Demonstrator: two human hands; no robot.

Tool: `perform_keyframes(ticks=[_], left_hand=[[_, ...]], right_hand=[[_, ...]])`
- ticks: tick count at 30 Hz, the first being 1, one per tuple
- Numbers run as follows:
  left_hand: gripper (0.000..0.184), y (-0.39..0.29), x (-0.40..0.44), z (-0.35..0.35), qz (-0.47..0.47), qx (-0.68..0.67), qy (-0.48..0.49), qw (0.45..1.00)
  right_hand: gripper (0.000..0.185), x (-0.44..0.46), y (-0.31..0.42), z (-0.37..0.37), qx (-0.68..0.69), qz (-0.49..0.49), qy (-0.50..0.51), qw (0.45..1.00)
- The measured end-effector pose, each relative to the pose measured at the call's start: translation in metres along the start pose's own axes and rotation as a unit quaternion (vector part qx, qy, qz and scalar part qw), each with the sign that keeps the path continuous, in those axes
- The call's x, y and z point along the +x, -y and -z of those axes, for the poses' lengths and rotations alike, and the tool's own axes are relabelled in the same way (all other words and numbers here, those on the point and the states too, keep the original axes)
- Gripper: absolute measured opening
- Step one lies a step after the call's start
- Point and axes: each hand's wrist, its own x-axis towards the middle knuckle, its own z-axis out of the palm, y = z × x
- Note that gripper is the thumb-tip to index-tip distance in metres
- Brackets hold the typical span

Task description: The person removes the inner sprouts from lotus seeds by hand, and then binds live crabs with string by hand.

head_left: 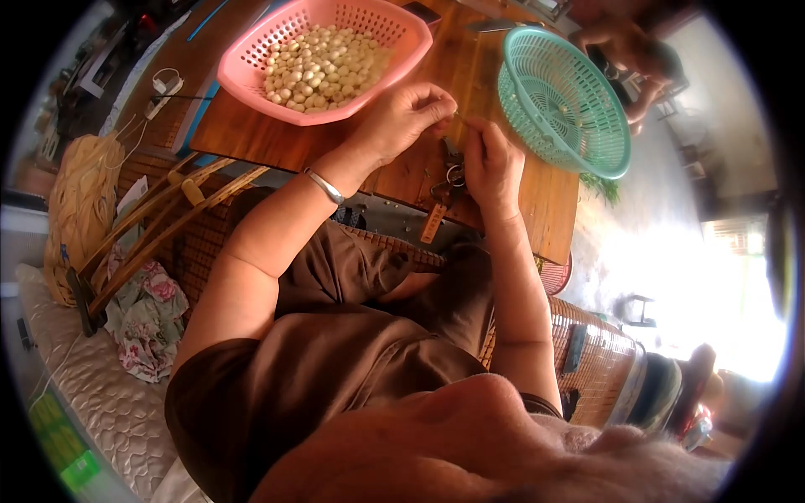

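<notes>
Well to the left of the pink basket stands a tan bundle (82, 210), and a floral cloth (147, 314) lies nearer the wearer than the basket on that same side. Next come wooden sticks (192, 191), slanting up toward the basket's near left. The pink basket (243, 59) itself sits on the wooden counter (553, 197) and holds a heap of pale round pieces (323, 67).

At the basket's near right, above the counter, is the left hand (412, 119), a silver bracelet (325, 186) on its wrist. Its thumb and forefinger are pinched together at the tips, with the other fingers curled. To the basket's right, past a bunch of keys (454, 175), the right hand (490, 163) is likewise curled, its thumb and forefinger closed together just beside the left fingertips. What the two pinch is too small to tell.

Farther right of the basket, a teal basket (579, 84) rests on the counter, tilted in view, with some greens (599, 188) below its near edge. Farthest to the basket's right, another person (625, 49) bends forward.
</notes>
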Motion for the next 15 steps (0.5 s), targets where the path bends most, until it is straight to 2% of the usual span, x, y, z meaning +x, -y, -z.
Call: perform_keyframes(ticks=[5, 15], left_hand=[[0.021, -0.0031, -0.0008, -0.0009, 0.023, 0.009, -0.001, 1.0], [0.017, -0.0039, -0.0006, -0.0033, 0.002, 0.029, -0.004, 1.0]], right_hand=[[0.012, -0.0008, -0.0019, -0.0013, 0.007, 0.016, 0.008, 1.0], [0.012, -0.0023, 0.0023, -0.0018, 0.01, -0.01, -0.007, 1.0]])
